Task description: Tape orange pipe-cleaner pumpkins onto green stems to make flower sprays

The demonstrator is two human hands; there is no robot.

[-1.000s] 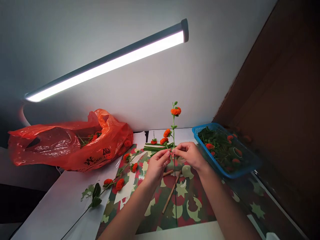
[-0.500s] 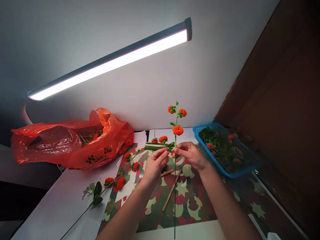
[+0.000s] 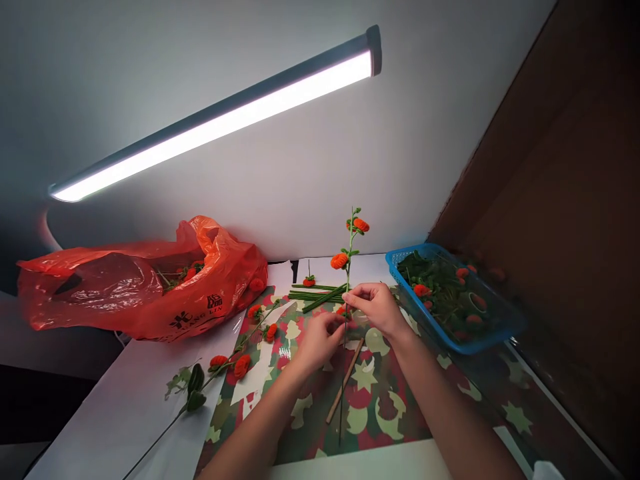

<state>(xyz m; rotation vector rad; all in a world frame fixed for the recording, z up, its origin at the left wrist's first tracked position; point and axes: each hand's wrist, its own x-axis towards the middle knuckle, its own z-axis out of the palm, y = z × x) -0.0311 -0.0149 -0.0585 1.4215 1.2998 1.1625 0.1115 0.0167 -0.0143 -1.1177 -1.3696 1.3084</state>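
My right hand (image 3: 376, 308) pinches the upright stem (image 3: 349, 280) of an artificial flower spray between thumb and fingers. Orange fuzzy blooms (image 3: 339, 261) and small green leaves sit along its upper part. The thin dark lower stem (image 3: 341, 400) hangs down past my left hand (image 3: 323, 341). That hand is closed just below and left of the right one, its fingertips at the stem. A small orange flower (image 3: 343, 310) shows at its fingertips, mostly hidden between the hands. Behind them lie several green stems (image 3: 320, 296) and a single orange flower (image 3: 309, 281).
At left a red plastic bag (image 3: 220, 280) holds more flowers. A finished-looking spray (image 3: 235, 367) lies on the table's left. A blue basket (image 3: 453, 345) of leaves and flowers stands at right. A brown stick (image 3: 345, 381) rests on the patterned mat (image 3: 367, 427). A lamp (image 3: 225, 123) hangs above.
My left hand has moved down with the small orange flower, which has dropped from upright to low beside the stem. The spray has turned and tilted slightly in my right hand.
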